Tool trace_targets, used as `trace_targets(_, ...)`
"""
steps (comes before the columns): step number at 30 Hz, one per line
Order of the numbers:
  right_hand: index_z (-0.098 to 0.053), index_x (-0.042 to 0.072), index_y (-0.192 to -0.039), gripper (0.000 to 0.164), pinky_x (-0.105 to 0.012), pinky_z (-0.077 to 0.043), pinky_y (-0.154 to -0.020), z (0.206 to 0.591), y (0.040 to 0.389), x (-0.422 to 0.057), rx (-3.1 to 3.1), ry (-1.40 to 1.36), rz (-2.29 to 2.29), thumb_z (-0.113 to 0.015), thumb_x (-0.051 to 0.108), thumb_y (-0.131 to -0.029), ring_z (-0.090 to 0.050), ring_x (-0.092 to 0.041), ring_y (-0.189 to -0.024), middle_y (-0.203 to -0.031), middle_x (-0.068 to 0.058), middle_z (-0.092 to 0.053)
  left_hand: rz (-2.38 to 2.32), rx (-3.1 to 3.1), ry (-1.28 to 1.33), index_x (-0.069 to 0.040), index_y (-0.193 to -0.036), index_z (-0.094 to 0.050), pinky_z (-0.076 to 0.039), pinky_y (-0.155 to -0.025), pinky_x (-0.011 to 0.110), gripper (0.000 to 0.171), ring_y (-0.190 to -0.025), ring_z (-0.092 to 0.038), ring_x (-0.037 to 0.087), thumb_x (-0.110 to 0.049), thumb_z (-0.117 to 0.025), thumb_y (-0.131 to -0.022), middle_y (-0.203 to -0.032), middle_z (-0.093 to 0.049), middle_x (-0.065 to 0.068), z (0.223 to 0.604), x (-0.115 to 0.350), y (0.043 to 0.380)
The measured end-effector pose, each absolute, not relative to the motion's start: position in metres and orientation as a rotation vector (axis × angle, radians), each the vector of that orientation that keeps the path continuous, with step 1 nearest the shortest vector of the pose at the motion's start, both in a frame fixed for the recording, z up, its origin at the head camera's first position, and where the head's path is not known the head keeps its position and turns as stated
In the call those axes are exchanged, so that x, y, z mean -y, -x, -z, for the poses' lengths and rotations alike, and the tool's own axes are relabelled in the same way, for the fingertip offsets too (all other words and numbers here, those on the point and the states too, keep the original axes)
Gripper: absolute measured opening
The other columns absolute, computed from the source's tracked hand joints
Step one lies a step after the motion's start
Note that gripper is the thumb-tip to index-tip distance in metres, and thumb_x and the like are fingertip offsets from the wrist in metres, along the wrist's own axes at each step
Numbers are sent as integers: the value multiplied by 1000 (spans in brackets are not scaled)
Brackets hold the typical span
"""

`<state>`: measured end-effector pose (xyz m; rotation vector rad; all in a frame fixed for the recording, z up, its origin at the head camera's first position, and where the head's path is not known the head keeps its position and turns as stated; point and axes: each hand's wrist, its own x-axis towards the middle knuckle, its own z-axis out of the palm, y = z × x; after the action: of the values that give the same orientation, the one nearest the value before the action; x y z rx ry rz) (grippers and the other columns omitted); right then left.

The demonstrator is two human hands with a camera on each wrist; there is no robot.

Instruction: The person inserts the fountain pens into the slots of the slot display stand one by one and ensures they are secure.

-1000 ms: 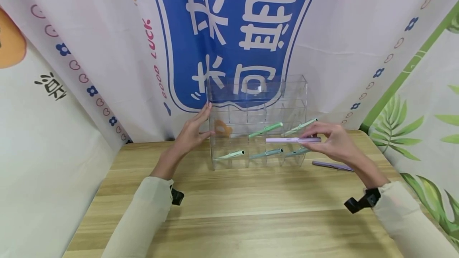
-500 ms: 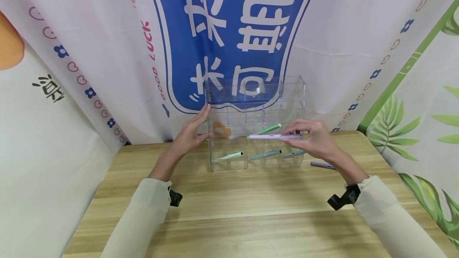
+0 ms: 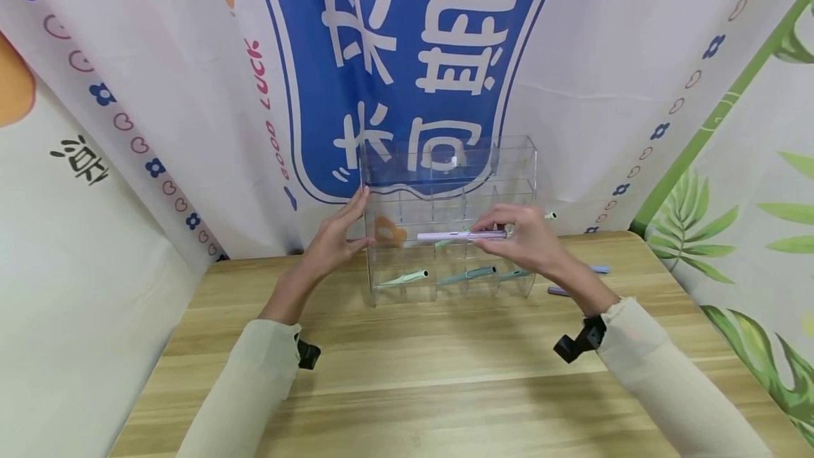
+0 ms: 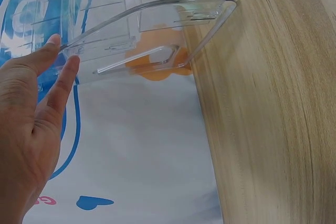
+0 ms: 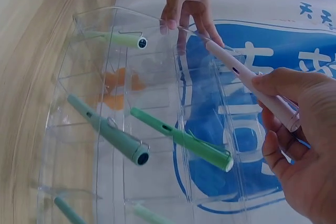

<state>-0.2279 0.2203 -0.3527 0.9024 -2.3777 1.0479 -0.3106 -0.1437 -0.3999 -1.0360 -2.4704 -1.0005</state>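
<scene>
The right hand [image 3: 521,235] pinches a lavender pen [image 3: 435,236] between thumb and fingers, before the clear rack [image 3: 416,212]; the left hand [image 3: 333,240], fingers extended, touches the rack's left edge. A teal pen [image 3: 469,275] lies near the rack's bottom edge.

Held pen [image 3: 441,236]: pale lilac, as we see it.
Rack [image 4: 157,2]: transparent.
Rack pens [image 5: 181,137]: one strong green, two greyish teal, two pale mint.
Table [image 3: 413,401]: light brown, striped like wood.
Table pens [image 3: 557,291]: one purple, one lavender blue.
Cloth [image 3: 585,34]: white; on it we find a blue panel [image 3: 410,55] with white characters [image 3: 461,80], pink hearts [image 3: 124,122] and blue flowers [image 3: 102,94].
Sleeves [image 3: 674,380]: cream.
</scene>
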Motion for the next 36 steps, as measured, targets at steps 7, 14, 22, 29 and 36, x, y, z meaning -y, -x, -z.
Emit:
trace_targets(7, -83, 5, -98, 17, -19, -52, -61, 352, 235, -205, 2364, -922, -1043, -87, -2, -83, -64, -14, -74, -96, -6, -79, 1024, 2487, 1027, -3, -166, -26, -58, -106, 50, 100, -151, -39, 43, 10, -84, -84, -171, -20, 24, 399, 143, 309)
trace_targets(14, -83, 6, -97, 15, -20, -51, -62, 351, 241, -191, 2389, -904, -1013, -87, 2, -84, -62, -14, -73, -93, -5, -78, 1017, 2492, 1030, -2, -166, -26, -55, -111, 49, 100, -153, -36, 42, 10, -83, -84, -172, -19, 23, 400, 144, 309)
trace_targets(22, -83, 4, -97, 15, -23, -58, -64, 354, 252, -171, 2424, -881, -970, -87, 0, -83, -66, -16, -76, -93, -8, -77, 1004, 2480, 1027, 0, -165, -26, -57, -107, 44, 101, -151, -39, 44, 11, -84, -83, -171, -20, 24, 400, 144, 309)
trace_targets(29, -83, 1, -96, 14, -25, -58, -63, 356, 260, -155, 2412, -901, -919, -86, 0, -83, -68, -18, -73, -89, -10, -77, 1016, 2449, 1047, -1, -165, -27, -59, -102, 52, 102, -145, -45, 47, 13, -84, -82, -170, -21, 28, 403, 145, 312)
trace_targets(36, -83, 2, -97, 13, -27, -62, -67, 361, 269, -142, 2436, -929, -855, -84, 0, -84, -71, -19, -77, -90, -9, -78, 1011, 2466, 1035, 2, -164, -27, -61, -100, 43, 101, -144, -47, 46, 13, -84, -81, -170, -20, 27, 401, 144, 311)
